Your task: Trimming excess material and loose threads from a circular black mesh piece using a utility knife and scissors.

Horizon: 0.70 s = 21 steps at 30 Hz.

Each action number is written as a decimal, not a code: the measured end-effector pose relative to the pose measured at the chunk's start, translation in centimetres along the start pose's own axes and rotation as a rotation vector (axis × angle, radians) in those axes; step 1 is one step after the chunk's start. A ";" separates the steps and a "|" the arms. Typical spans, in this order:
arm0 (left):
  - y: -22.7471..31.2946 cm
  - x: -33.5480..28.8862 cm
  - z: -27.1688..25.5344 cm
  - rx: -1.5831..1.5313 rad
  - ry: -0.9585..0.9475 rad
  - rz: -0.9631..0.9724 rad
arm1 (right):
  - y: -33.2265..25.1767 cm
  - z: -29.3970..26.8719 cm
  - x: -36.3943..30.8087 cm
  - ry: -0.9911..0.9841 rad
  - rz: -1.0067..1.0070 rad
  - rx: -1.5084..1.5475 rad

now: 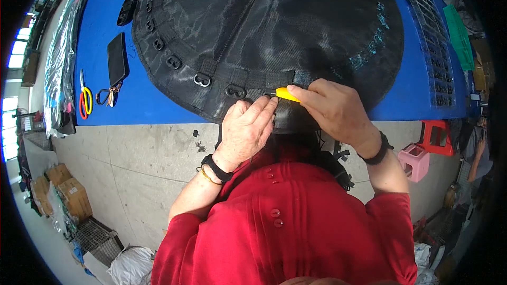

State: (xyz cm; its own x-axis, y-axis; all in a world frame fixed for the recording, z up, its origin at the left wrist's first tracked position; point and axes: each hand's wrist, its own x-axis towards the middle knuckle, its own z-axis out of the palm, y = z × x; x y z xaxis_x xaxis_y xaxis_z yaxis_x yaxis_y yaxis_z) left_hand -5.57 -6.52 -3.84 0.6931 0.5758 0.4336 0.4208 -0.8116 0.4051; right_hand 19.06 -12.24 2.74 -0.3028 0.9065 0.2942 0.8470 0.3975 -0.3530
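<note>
A large round black mesh mat [296,31] lies on the blue table. Along its near and left edge run webbing loops with black buckle-like rings [236,92]. My right hand [338,106] is closed around a yellow-handled tool [287,94] whose thin metal tip points left at a webbing loop; its exact kind I cannot make out. Beside that tip, the fingers of my left hand [248,126] are together and pressed on the mat's near edge. Whatever lies under those fingertips is hidden.
To the left on the blue table [113,108] lie scissors [85,100], a phone [117,59], keys [111,95] and a small black case [126,11]. Clear plastic packaging [66,58] stretches along the far left. Pink [413,162] and red stools [437,136] stand at the right.
</note>
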 end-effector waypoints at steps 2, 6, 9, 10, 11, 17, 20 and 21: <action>0.0 0.0 0.0 -0.004 -0.004 0.000 | -0.1 0.0 0.0 -0.008 0.005 -0.005; 0.1 0.0 -0.2 0.003 -0.012 -0.009 | -0.2 -0.2 0.2 -0.033 0.008 -0.029; 0.1 0.1 -0.1 -0.011 -0.015 -0.018 | -0.2 -0.3 0.1 -0.042 0.014 -0.036; 0.2 0.1 -0.1 -0.007 -0.019 -0.019 | -0.2 -0.3 0.0 -0.041 0.014 -0.036; 0.2 0.1 -0.1 -0.003 -0.022 -0.020 | -0.1 -0.4 -0.2 -0.039 0.016 -0.038; 0.1 0.0 0.2 0.007 0.005 -0.017 | 0.1 -0.3 -1.2 -0.031 0.081 -0.008; 0.1 0.0 0.2 0.012 0.004 -0.022 | 0.1 -0.3 -1.7 -0.027 0.109 -0.007; 0.1 0.0 0.2 0.012 0.004 -0.021 | 0.1 -0.3 -1.9 -0.033 0.126 -0.016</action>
State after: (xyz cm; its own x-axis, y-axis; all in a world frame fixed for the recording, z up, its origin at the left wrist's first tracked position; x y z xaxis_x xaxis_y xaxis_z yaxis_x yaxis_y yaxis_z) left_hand -5.42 -6.59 -3.98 0.6818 0.5930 0.4284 0.4424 -0.8006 0.4040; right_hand 19.87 -13.95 2.45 -0.2075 0.9535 0.2185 0.8859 0.2779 -0.3715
